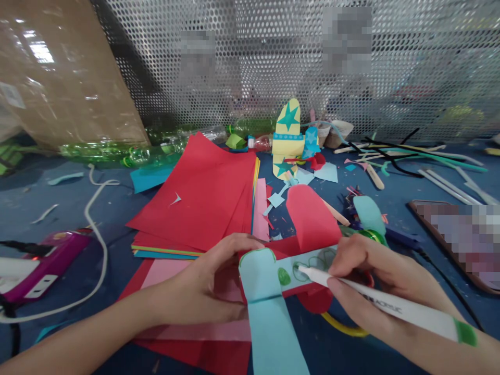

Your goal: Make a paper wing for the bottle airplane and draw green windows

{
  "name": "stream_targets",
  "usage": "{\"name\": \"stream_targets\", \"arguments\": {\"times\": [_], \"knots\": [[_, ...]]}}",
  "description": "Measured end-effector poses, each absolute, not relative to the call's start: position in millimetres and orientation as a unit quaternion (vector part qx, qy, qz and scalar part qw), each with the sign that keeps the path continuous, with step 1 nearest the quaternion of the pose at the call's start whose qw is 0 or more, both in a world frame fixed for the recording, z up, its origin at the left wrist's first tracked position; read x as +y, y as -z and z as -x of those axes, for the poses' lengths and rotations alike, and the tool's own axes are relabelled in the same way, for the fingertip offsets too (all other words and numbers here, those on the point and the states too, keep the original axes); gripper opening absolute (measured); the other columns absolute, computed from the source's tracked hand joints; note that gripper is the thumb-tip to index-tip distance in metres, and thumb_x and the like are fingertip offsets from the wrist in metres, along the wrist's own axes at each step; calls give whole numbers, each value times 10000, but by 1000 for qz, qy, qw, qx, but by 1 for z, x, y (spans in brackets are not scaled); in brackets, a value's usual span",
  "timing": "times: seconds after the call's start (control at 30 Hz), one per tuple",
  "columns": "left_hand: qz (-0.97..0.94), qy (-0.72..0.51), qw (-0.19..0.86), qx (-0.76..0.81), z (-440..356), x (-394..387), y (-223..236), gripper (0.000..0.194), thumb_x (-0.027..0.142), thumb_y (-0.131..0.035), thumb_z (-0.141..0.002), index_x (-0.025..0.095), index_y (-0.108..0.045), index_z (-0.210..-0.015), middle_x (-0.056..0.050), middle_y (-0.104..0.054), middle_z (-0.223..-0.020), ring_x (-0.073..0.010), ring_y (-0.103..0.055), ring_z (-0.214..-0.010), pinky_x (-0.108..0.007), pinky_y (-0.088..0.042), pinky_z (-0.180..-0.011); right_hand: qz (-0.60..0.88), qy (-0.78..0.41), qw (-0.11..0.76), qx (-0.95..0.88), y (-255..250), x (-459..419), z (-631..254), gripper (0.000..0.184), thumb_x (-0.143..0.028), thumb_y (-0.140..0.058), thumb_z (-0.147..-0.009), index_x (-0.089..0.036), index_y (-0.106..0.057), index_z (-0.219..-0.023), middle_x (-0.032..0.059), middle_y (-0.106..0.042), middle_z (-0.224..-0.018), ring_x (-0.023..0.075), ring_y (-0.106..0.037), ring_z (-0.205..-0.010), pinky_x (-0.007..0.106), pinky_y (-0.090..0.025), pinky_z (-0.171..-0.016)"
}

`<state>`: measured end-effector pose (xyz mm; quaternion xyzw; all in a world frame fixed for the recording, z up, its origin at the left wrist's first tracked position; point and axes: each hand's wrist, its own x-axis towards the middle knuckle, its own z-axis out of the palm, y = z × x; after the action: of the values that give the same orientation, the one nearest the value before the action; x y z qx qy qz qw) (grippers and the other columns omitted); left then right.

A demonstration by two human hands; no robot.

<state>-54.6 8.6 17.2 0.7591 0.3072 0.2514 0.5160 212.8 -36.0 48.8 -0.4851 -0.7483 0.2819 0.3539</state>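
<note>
My right hand [367, 276] grips a white acrylic marker [402, 304] with a green end, its tip touching a light blue paper strip [291, 268]. Green outlines and one filled green oval are drawn on that strip. Wrapped around the left side of a red and light blue paper craft [263, 276], my left hand [211, 284] steadies it. A long light blue paper piece [273, 333] hangs down its front, and a rounded red paper flap [312, 216] rises behind. Part of the craft is hidden by my hands.
A stack of red and coloured paper [199, 192] lies left of centre. Behind stand a yellow paper craft with stars [288, 138] and plastic bottles [187, 140]. At right are a phone [461, 239] and straws [414, 153]; at left, a purple power strip [47, 265] with a white cable [103, 234].
</note>
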Motion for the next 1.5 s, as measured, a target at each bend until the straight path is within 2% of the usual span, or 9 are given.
{"name": "stream_targets", "arguments": {"times": [0.23, 0.43, 0.83, 1.0, 1.13, 1.27, 1.5], "knots": [[-767, -246, 506, 309, 55, 9, -18, 646, 155, -798, -733, 273, -514, -1302, -73, -614, -1247, -268, -620, -1149, -360, -542, -962, 483, -277, 357, -750, -54, -35, -212, 156, -143, -579, -856, -248, -533, -748, -62, -551, -606, 108, -482, -470, 233, -383, -444], [-769, -267, 498, 298, 54, 10, -17, 646, 146, -813, -730, 301, -521, -1285, -43, -625, -1229, -245, -627, -1138, -331, -528, -973, 506, -272, 345, -742, -57, -36, -213, 145, -161, -566, -871, -251, -546, -758, -56, -564, -613, 117, -500, -488, 239, -396, -460], [-761, -256, 523, 288, 54, 10, -17, 661, 144, -804, -731, 331, -496, -1285, -25, -625, -1191, -235, -654, -1068, -320, -565, -903, 480, -271, 349, -758, -53, -33, -214, 155, -150, -566, -871, -247, -542, -752, -56, -567, -612, 103, -492, -459, 221, -390, -423], [-765, -262, 510, 294, 54, 10, -17, 670, 145, -806, -728, 341, -503, -1293, -26, -619, -1215, -243, -634, -1118, -328, -538, -953, 474, -288, 344, -758, -52, -32, -216, 159, -127, -553, -867, -251, -536, -768, -63, -547, -625, 103, -488, -472, 214, -407, -428], [-760, -251, 514, 307, 54, 9, -18, 624, 170, -797, -738, 295, -517, -1281, -48, -624, -1222, -262, -628, -1137, -348, -529, -964, 475, -318, 340, -747, -49, -34, -218, 149, -180, -563, -898, -258, -521, -778, -71, -527, -607, 107, -464, -460, 217, -388, -408], [-757, -241, 523, 309, 55, 9, -19, 638, 163, -787, -739, 272, -510, -1303, -70, -615, -1244, -272, -625, -1147, -351, -538, -950, 473, -310, 349, -747, -52, -35, -216, 165, -159, -587, -868, -255, -528, -748, -72, -543, -626, 98, -478, -477, 210, -404, -430], [-767, -250, 518, 284, 56, 11, -15, 689, 125, -787, -743, 341, -479, -1320, -29, -608, -1226, -235, -639, -1111, -326, -544, -944, 467, -293, 342, -761, -52, -32, -216, 169, -145, -558, -861, -261, -529, -741, -74, -538, -627, 96, -477, -481, 198, -395, -429]]}}
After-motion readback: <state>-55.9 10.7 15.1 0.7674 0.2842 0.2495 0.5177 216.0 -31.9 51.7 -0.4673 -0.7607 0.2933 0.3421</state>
